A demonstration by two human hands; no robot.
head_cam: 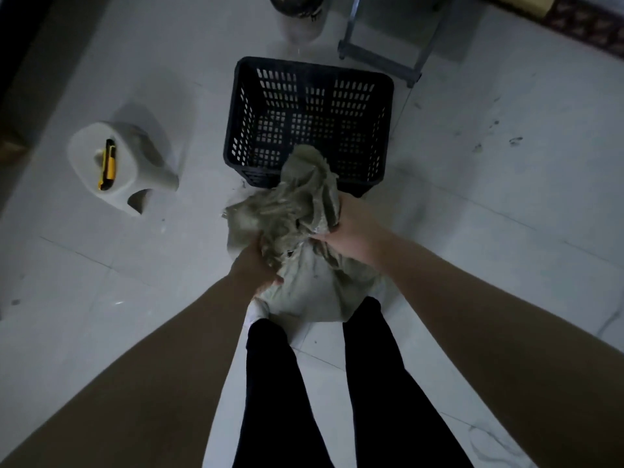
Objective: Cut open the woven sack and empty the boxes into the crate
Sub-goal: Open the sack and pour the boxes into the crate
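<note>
A pale woven sack (304, 285) stands on the floor between my feet, its bunched top (300, 197) leaning toward the crate. My left hand (256, 265) grips the crumpled sack fabric on its left side. My right hand (351, 228) grips the gathered neck on the right. The black slatted plastic crate (236, 123) stands just beyond the sack and looks empty. A yellow-and-black utility knife (108, 163) lies on a white plastic stool (135, 184) to the left. No boxes are visible; the sack hides its contents.
A grey metal frame on casters (381, 59) stands behind the crate at the right. A round dark-topped container (300, 15) sits at the back. A patterned rug edge (587, 25) lies at the top right. The floor is pale tile.
</note>
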